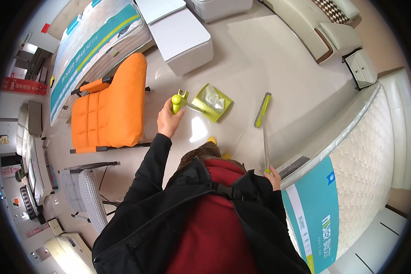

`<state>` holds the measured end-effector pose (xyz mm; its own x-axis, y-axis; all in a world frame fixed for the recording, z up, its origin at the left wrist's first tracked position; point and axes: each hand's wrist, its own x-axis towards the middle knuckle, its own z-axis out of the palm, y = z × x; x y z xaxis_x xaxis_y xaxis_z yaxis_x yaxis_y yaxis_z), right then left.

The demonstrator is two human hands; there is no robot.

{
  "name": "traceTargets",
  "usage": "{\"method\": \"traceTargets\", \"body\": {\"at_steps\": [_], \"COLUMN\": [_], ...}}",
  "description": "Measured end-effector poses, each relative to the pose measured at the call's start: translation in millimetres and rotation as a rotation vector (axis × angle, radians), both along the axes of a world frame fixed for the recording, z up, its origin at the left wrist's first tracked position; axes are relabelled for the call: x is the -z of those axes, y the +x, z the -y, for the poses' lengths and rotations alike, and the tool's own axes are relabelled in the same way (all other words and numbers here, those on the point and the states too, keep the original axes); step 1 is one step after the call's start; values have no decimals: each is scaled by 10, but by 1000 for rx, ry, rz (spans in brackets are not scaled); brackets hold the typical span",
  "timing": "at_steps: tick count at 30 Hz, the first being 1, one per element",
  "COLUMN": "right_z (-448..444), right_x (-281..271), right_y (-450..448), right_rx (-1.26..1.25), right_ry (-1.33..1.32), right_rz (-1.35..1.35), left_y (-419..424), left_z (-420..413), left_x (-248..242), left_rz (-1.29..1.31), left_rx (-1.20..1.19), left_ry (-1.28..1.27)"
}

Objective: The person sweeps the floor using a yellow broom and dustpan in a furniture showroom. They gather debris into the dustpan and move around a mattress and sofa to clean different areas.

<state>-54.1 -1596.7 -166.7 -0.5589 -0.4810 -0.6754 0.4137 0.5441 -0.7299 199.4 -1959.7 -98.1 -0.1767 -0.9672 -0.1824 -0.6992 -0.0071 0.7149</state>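
Note:
My left hand [169, 120] grips the top of the long handle of a lime-green dustpan [210, 114]. The pan hangs or rests low over the floor in front of me, and a crumpled piece of clear plastic wrap [214, 98] lies in it. To the right, my right hand [273, 178] is closed around the upper end of a broom's pale handle [266, 147]. The broom's green head [264, 109] with its dark bristles is at the floor, apart from the dustpan.
An orange padded chair [102, 114] stands close on my left, with a checked folding chair [84, 191] behind it. White bedside cabinets [181, 32] are ahead. A plastic-edged mattress [359, 171] flanks my right side. Beyond are a cream sofa [303, 29] and shiny floor tiles [239, 65].

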Motion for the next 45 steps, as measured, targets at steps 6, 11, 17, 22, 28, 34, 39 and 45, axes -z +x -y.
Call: {"method": "traceTargets", "body": {"at_steps": [6,11,17,22,28,34,39,45], "right_z": [531,852,911,1733,2682,4470,5439,5840], "right_x": [178,376,957,461,749,791,758,658], "right_y": [-606,-1181,-1803,-2243,-3175,-3392,-3063,-2932], "right_rx": [71,99,168,377,150,271,265,12], "right_ry": [27,66,98,3,-101,17,56,-14], "right_rz": [73,153,134,396,458,680,561,694], "left_y": [-617,-1183,-1681,-2105,-2618,-3058,-3242,-3263], "left_z": [703,1196,1790,2127,2499,2839,2912,2942], "left_x": [221,300,439,521,691,550,444,454], "left_rz": [-16,20,18,21,4,216,342,360], "left_rx": [5,45,30,30,-17,-10,18,18], "left_ry": [-2,2,82,94,35,41,17,32]}}
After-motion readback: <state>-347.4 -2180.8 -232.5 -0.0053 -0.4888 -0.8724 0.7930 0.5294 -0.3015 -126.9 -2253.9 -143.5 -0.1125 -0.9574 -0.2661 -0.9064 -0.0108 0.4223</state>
